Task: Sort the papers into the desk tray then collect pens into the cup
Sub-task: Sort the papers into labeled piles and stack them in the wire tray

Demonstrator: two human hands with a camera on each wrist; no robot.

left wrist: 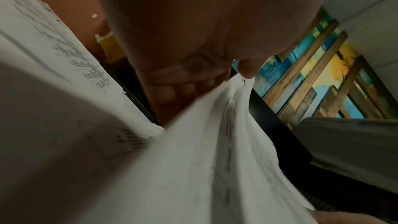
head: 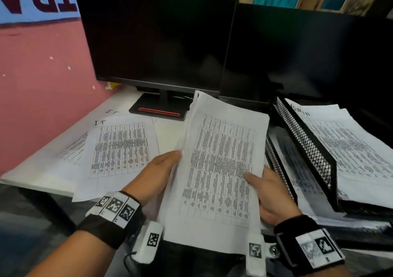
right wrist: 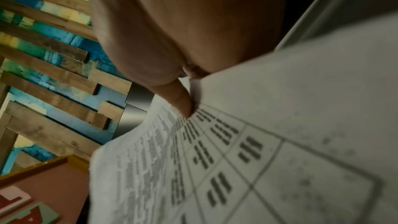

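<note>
Both hands hold one sheaf of papers (head: 219, 170) up above the near edge of the desk (head: 119, 102), tilted so its printed table faces the person. The left hand (head: 157, 176) grips the sheaf's left edge, fingers curled behind the sheets and the thumb side lying along the edge; in the left wrist view the fingertips (left wrist: 247, 70) pinch the fanned top edge of the pages. The right hand (head: 270, 193) grips the right edge, its thumb (head: 252, 177) pressed flat on the printed face and the remaining fingers hidden behind the paper; the right wrist view shows that thumb (right wrist: 183, 103) bearing on the table's cells.

Just to the right of the right hand's grip stands the black mesh desk tray (head: 308, 144), its tiers slanted, with a stack of printed sheets (head: 348, 140) lying in the upper tier, the top one marked in handwriting at its corner. More sheets show in the lower tier (head: 297, 170), blurred. To the left of the left hand's grip, loose printed pages (head: 119, 149) lie flat on the desk, overlapping, with "IT" handwritten on the top corner. Beyond the held sheaf, two dark monitors (head: 161, 40) stand side by side, the left one's stand (head: 159, 108) bearing a red stripe. A pink wall (head: 38, 81) runs left of the desk
</note>
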